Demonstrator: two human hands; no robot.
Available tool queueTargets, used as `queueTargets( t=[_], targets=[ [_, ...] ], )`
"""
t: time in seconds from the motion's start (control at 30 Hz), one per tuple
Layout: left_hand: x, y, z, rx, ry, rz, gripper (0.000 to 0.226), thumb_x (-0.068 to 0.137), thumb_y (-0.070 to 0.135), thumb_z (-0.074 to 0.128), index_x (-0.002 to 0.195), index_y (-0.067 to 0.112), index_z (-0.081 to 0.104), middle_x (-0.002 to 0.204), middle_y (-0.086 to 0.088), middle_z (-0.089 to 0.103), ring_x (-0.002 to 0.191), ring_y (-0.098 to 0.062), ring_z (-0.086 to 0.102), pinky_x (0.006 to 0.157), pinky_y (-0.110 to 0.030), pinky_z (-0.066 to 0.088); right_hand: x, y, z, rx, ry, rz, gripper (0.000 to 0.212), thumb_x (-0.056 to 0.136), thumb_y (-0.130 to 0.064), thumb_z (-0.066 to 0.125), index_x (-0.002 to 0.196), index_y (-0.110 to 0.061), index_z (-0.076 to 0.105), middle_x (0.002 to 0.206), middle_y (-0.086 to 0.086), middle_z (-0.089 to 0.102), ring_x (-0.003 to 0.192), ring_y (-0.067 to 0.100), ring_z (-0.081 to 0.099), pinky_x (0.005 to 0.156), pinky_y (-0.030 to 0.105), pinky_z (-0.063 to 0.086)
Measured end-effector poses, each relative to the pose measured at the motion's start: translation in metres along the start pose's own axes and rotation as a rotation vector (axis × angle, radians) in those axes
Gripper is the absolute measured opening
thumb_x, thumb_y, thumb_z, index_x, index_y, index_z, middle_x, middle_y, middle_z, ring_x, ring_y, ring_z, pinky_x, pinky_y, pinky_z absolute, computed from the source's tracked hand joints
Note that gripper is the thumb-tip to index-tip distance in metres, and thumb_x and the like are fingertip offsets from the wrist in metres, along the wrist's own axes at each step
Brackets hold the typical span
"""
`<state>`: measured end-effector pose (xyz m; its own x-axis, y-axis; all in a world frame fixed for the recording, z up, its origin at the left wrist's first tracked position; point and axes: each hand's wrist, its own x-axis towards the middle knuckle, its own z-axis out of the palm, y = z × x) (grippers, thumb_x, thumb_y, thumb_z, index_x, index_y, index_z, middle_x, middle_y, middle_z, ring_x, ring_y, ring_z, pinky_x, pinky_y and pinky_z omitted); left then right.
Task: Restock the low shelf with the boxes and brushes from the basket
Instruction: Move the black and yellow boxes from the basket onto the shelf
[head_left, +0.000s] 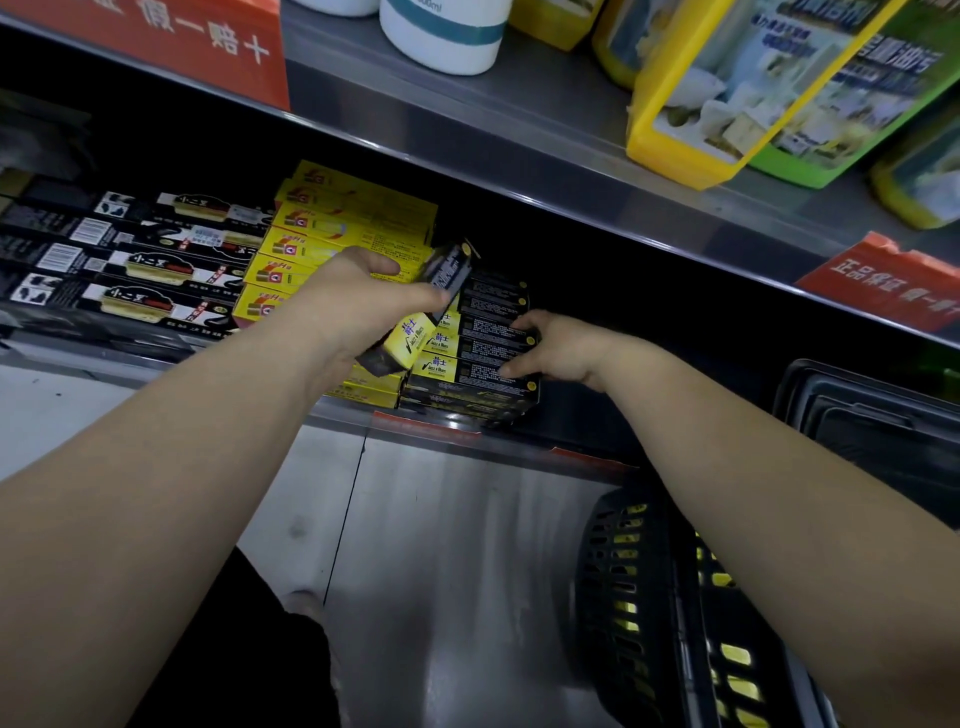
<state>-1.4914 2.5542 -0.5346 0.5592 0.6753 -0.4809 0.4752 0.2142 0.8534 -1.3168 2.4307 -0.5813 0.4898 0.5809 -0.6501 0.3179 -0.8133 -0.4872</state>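
The left hand (374, 306) sits just above the centre of the view, fingers and thumb wrapped around 1 black-and-yellow box (423, 312). It holds the box tilted, its far end pointing toward 1 o'clock and its near end toward 7 o'clock, above the front of the low shelf (130, 371). At 3 o'clock from that hand, the right hand (550, 348) grips the right end of a stack of matching boxes (467, 369) already lying flat on the shelf, thumb on an upper box and bent fingers against a lower one. The tilted box overlaps the stack's left end; whether they touch cannot be told. At 9 o'clock from the stack stands a pile of yellow boxes (337, 234), and further toward 9 o'clock are rows of black boxes (145, 260). The black slotted basket (623, 571) sits at 5 o'clock in the view, under the right forearm, with yellow items showing through its slots. On the upper shelf (545, 119) at 12 o'clock stands a white bottle (441, 36), with yellow packs (727, 93) toward 2 o'clock.
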Motion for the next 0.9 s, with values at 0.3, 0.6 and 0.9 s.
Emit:
queueTargets(
  t=[0.3, 0.6, 0.9],
  targets=[
    [0.002, -0.002, 0.005, 0.103, -0.031, 0.006, 0.051, 0.072, 0.034, 0.077, 0.116, 0.02, 0.055, 0.084, 0.006, 0.05, 0.059, -0.013, 0.052, 0.038, -0.022, 0.047, -0.017, -0.021, -0.008, -0.128, 0.132, -0.321, 0.104, 0.063, -0.025, 0.085, 0.145, -0.038, 0.021, 0.143, 0.009, 0.03, 0.131, 0.022, 0.031, 0.109, 0.032, 0.031],
    [0.01, 0.0, 0.004, -0.078, 0.107, 0.159, 0.022, 0.09, 0.034, 0.056, 0.099, 0.015, 0.063, 0.092, 0.003, 0.066, 0.092, -0.018, 0.064, 0.085, -0.029, 0.05, -0.022, -0.016, -0.025, -0.097, 0.335, -0.424, 0.046, 0.078, -0.03, 0.074, 0.118, -0.012, 0.058, 0.104, 0.001, 0.062, 0.102, 0.021, 0.057, 0.074, 0.011, 0.038],
    [0.011, -0.013, 0.004, 0.4, -0.013, 0.259, 0.016, 0.088, 0.023, 0.059, 0.103, 0.018, 0.059, 0.102, 0.004, 0.059, 0.088, -0.016, 0.055, 0.058, -0.021, 0.039, 0.015, -0.019, -0.023, -0.455, 0.228, -0.177, 0.044, 0.096, -0.02, 0.05, 0.138, -0.02, 0.039, 0.126, 0.013, 0.053, 0.106, 0.026, 0.053, 0.082, 0.027, 0.041]
  ],
)
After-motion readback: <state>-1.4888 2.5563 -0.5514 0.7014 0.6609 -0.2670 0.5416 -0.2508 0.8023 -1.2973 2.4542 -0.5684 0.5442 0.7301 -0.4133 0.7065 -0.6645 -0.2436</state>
